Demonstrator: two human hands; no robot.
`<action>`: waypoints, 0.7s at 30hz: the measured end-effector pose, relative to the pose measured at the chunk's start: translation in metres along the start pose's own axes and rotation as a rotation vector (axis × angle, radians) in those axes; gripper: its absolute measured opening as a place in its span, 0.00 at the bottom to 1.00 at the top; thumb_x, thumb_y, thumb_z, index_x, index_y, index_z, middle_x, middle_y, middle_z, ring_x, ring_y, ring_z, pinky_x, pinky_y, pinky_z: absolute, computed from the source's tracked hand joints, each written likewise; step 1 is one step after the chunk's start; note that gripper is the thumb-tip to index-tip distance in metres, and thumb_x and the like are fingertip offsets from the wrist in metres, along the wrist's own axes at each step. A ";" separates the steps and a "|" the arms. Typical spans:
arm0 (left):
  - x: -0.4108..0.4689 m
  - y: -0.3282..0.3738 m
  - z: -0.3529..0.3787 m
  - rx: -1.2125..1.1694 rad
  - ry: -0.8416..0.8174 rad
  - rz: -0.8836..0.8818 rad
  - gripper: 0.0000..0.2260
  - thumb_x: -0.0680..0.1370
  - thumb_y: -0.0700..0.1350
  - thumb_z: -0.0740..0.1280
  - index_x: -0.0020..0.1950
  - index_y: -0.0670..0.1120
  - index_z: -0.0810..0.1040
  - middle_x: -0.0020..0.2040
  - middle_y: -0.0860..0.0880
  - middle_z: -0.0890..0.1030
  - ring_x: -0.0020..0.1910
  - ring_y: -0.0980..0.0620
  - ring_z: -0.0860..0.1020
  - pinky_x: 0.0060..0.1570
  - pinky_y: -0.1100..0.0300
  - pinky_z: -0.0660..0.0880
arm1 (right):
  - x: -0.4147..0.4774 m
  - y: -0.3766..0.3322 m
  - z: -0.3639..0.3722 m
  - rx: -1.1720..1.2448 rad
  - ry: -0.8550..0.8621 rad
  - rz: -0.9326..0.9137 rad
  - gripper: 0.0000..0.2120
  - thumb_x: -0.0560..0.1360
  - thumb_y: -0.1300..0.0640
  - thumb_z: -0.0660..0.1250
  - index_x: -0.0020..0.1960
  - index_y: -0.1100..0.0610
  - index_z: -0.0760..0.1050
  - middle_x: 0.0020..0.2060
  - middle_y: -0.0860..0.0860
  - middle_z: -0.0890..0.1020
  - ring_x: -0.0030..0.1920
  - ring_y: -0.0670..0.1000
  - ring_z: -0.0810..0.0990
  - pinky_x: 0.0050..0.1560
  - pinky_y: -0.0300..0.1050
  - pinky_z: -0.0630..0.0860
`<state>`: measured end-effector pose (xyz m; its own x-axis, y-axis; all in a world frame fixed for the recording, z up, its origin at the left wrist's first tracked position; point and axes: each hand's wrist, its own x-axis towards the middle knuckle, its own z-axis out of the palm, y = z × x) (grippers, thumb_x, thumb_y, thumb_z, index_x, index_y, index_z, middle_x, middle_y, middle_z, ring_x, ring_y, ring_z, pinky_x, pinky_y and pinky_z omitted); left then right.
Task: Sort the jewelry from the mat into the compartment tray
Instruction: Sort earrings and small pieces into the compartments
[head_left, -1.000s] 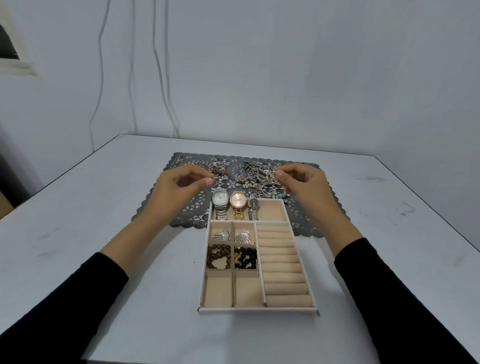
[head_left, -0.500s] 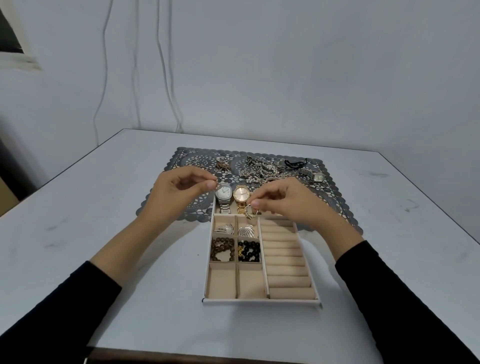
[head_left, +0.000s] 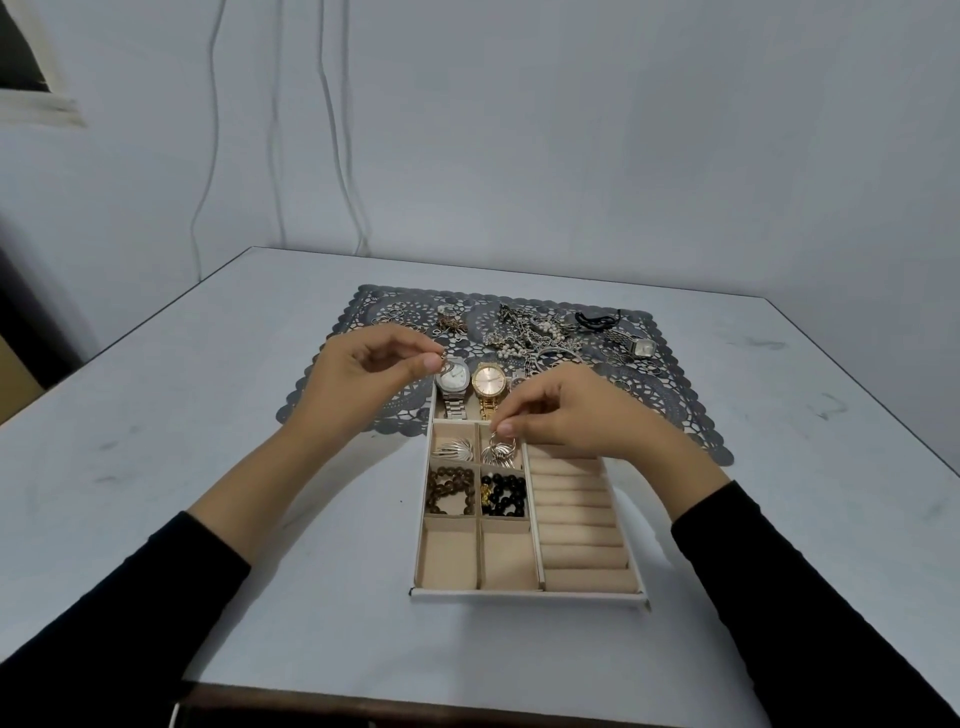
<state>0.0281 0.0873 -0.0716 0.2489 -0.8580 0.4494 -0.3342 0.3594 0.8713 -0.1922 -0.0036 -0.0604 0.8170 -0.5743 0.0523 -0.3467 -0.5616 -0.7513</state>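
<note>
Since a second ago the right hand (head_left: 576, 415) has come off the heap on the mat and back over the tray, while the left hand (head_left: 358, 379) has barely shifted. A pale grey worktop (head_left: 208, 467) carries a dark grey lace-cut mat (head_left: 675, 415), and a white-rimmed, beige-lined compartment tray (head_left: 530, 597) overlaps its near edge, probably to keep each trip short. A tangle of chains and pearls (head_left: 524, 332) and a small square-faced watch (head_left: 641, 347) lie unsorted on the mat. In the tray's far long compartment a silver-banded watch (head_left: 453, 382) and a gold watch (head_left: 489, 382) lie side by side. Below them a brown bead bracelet (head_left: 449, 491) and a black bead bracelet (head_left: 506, 493) each fill a square, like kept with like. A silver fan-shaped earring (head_left: 454, 449) sits in the square above the brown beads. The right fingers pinch a small silver hoop (head_left: 501, 447) low in the square beside it, where a similar fan piece lies. The left fingers pinch a tiny metal piece (head_left: 443, 356), too small to identify, beside the silver watch, seemingly awaiting its turn.
</note>
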 end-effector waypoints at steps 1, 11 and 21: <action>0.000 0.000 0.000 0.000 -0.001 -0.003 0.07 0.70 0.45 0.73 0.47 0.47 0.84 0.41 0.53 0.85 0.42 0.56 0.83 0.46 0.66 0.79 | 0.000 -0.001 0.001 -0.013 0.002 0.005 0.04 0.73 0.57 0.72 0.47 0.55 0.84 0.30 0.45 0.82 0.24 0.41 0.72 0.27 0.31 0.67; -0.002 -0.001 0.000 0.003 -0.016 -0.008 0.08 0.71 0.44 0.74 0.48 0.45 0.84 0.43 0.47 0.86 0.47 0.46 0.84 0.52 0.56 0.81 | 0.002 -0.001 0.006 -0.151 0.025 -0.002 0.03 0.72 0.55 0.73 0.45 0.50 0.84 0.39 0.44 0.84 0.35 0.42 0.79 0.34 0.32 0.71; -0.002 0.002 0.001 0.014 -0.045 -0.007 0.07 0.70 0.45 0.74 0.47 0.46 0.84 0.42 0.49 0.86 0.44 0.51 0.84 0.49 0.61 0.80 | 0.000 -0.002 0.004 -0.184 0.012 0.005 0.04 0.72 0.55 0.73 0.47 0.50 0.85 0.40 0.44 0.84 0.34 0.40 0.78 0.32 0.30 0.69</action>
<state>0.0258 0.0897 -0.0708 0.2101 -0.8764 0.4333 -0.3453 0.3482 0.8715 -0.1895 0.0001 -0.0618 0.8100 -0.5837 0.0572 -0.4302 -0.6577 -0.6184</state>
